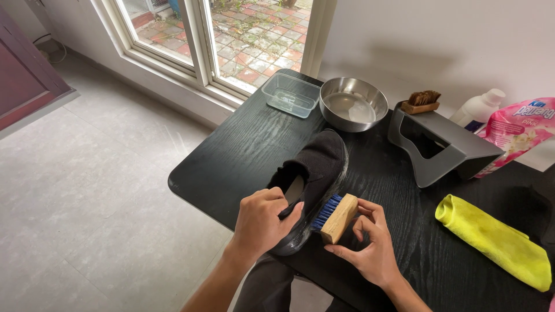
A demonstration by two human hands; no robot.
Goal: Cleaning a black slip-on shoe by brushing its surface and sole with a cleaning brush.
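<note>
A black knit shoe (319,163) lies on the black table (243,150), toe pointing away from me. My left hand (261,222) grips its heel end, fingers hooked over the collar. My right hand (370,248) holds a wooden brush with blue bristles (335,215), the bristles pressed against the shoe's right side near the sole. Foam or wet shine shows along the sole edge.
Behind the shoe stand a steel bowl (353,104) with liquid and a clear plastic tub (291,95). A grey stand (442,144) carries a small brown brush (422,101). A white bottle (477,110), a pink pouch (520,130) and a yellow cloth (494,241) lie at the right.
</note>
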